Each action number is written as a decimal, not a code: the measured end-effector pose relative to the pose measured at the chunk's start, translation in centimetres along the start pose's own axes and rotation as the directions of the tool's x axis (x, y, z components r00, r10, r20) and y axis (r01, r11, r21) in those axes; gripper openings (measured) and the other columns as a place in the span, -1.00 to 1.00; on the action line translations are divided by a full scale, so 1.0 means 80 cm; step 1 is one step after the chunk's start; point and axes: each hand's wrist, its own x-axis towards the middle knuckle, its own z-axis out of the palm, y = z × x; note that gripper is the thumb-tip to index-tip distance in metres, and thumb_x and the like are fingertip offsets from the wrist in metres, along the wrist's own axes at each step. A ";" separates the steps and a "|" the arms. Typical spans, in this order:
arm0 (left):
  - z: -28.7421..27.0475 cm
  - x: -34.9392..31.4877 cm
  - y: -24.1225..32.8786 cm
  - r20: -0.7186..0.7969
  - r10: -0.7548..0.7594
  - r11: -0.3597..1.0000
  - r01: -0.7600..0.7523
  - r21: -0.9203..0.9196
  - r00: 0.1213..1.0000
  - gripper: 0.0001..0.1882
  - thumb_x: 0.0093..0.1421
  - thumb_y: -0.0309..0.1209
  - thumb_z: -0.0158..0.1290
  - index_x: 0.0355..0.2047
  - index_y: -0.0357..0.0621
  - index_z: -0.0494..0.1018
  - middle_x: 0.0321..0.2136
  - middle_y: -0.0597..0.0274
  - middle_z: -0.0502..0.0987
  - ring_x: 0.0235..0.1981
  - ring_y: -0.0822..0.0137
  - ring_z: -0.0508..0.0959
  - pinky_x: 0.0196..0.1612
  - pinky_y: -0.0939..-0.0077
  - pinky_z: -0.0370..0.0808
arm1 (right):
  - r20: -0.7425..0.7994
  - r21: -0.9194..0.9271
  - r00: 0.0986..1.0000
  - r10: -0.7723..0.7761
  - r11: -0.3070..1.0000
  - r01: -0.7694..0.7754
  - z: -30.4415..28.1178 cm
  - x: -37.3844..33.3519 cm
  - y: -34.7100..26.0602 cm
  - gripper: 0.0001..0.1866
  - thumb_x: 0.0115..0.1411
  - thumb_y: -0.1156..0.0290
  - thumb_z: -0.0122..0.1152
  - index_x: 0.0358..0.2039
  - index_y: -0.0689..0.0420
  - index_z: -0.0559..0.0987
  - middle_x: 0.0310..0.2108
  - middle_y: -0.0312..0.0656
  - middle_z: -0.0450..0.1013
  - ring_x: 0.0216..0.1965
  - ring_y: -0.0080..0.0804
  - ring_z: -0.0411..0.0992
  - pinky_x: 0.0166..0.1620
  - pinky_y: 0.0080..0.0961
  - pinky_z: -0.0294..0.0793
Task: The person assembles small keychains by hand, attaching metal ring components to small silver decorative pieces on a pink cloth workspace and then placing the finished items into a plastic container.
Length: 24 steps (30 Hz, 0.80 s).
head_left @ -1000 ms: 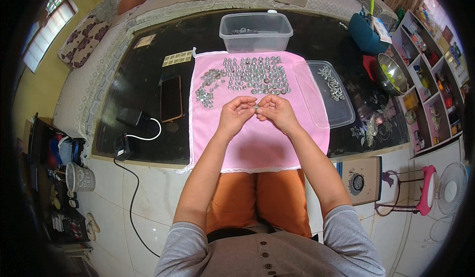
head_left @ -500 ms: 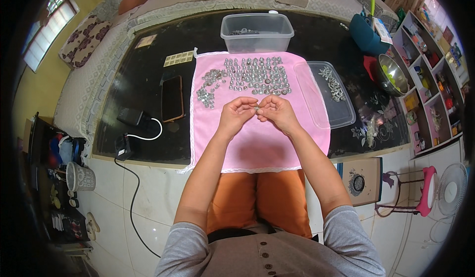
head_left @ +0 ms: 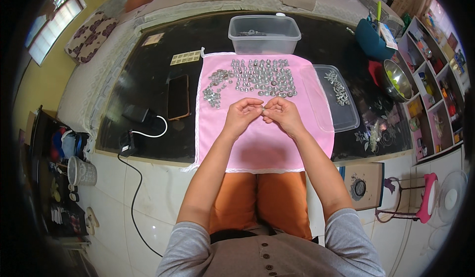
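Over a pink cloth (head_left: 227, 143) with white trim, my left hand (head_left: 243, 114) and my right hand (head_left: 283, 115) meet fingertip to fingertip. Both are closed in a pinch around a small silvery metal piece (head_left: 263, 108), too small and too covered to name. Just beyond my fingers, rows of small silvery knob-like metal pieces (head_left: 264, 74) stand on the cloth. Left of these rows lie a loose pile of small flat metal pieces (head_left: 219, 77) and a smaller heap of shiny bits (head_left: 212, 98).
A clear plastic tub (head_left: 264, 44) with dark pieces inside stands behind the cloth. On the right, a clear lid (head_left: 346, 121) holds silvery screw-like pieces (head_left: 338, 86). A phone (head_left: 178, 97) and a charger with a white cable (head_left: 157, 134) lie left; a metal bowl (head_left: 406, 81) stands far right.
The whole view has shifted slightly, so the table and cloth appear a little further right. My hands stay together at the same small piece, with only slight finger movement.
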 end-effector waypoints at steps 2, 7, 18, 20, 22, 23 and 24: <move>-0.001 -0.001 0.001 -0.005 -0.008 1.000 0.008 -0.008 1.000 -0.79 0.00 -0.60 0.01 -0.29 -0.33 0.37 -0.43 0.19 0.46 -0.41 0.49 0.47 -0.29 0.68 0.44 | 0.003 0.005 1.000 0.007 1.000 -0.007 0.001 0.000 0.001 -0.90 -0.03 0.61 0.10 -0.47 0.23 0.37 -0.55 -0.24 0.37 -0.54 -0.58 0.38 -0.48 -0.72 0.41; -0.002 -0.002 0.000 -0.005 -0.003 1.000 0.003 -0.017 1.000 -0.80 0.00 -0.60 0.01 -0.30 -0.33 0.38 -0.42 0.17 0.47 -0.40 0.49 0.47 -0.29 0.69 0.44 | 0.001 -0.029 1.000 0.000 1.000 0.000 0.002 0.001 0.000 -0.90 -0.04 0.63 0.09 -0.47 0.24 0.37 -0.55 -0.22 0.38 -0.54 -0.57 0.39 -0.49 -0.71 0.41; 0.000 0.000 0.001 -0.063 -0.008 1.000 0.010 0.030 0.998 -0.78 -0.03 -0.63 0.03 -0.31 -0.33 0.37 -0.41 0.19 0.45 -0.37 0.50 0.46 -0.27 0.70 0.43 | -0.004 -0.040 1.000 -0.009 0.999 0.009 0.000 0.003 0.002 -0.89 -0.04 0.62 0.10 -0.46 0.24 0.37 -0.56 -0.21 0.38 -0.54 -0.56 0.39 -0.49 -0.71 0.41; -0.001 -0.001 0.002 -0.055 -0.030 0.999 0.032 0.038 0.998 -0.78 -0.03 -0.63 0.02 -0.31 -0.33 0.37 -0.40 0.19 0.45 -0.37 0.50 0.45 -0.26 0.69 0.43 | 0.006 -0.036 1.000 -0.006 0.999 0.006 0.000 0.004 0.004 -0.88 -0.03 0.62 0.10 -0.45 0.24 0.36 -0.55 -0.20 0.38 -0.54 -0.55 0.39 -0.48 -0.71 0.41; -0.001 0.001 0.001 -0.049 -0.046 0.998 0.048 0.045 0.998 -0.78 -0.03 -0.63 0.02 -0.30 -0.33 0.37 -0.40 0.20 0.45 -0.36 0.49 0.45 -0.25 0.69 0.42 | -0.023 -0.064 1.000 -0.008 0.998 0.006 -0.001 0.002 0.003 -0.88 -0.03 0.61 0.10 -0.46 0.24 0.36 -0.56 -0.20 0.38 -0.55 -0.55 0.38 -0.49 -0.71 0.41; -0.001 0.002 -0.001 -0.023 -0.032 0.999 0.033 0.035 0.999 -0.79 -0.02 -0.63 0.01 -0.30 -0.33 0.37 -0.39 0.20 0.45 -0.36 0.49 0.45 -0.25 0.68 0.42 | -0.018 -0.064 1.000 -0.006 0.998 0.005 0.000 0.001 0.001 -0.88 -0.03 0.61 0.10 -0.46 0.24 0.36 -0.56 -0.20 0.38 -0.55 -0.55 0.38 -0.49 -0.71 0.41; -0.001 0.002 -0.002 0.000 -0.017 1.000 0.017 0.026 1.000 -0.79 -0.01 -0.63 0.00 -0.30 -0.33 0.37 -0.39 0.20 0.45 -0.35 0.49 0.45 -0.25 0.68 0.42 | -0.034 -0.059 0.999 0.004 0.998 -0.006 0.001 0.001 0.000 -0.88 -0.03 0.61 0.10 -0.46 0.24 0.36 -0.56 -0.20 0.38 -0.55 -0.55 0.38 -0.49 -0.70 0.41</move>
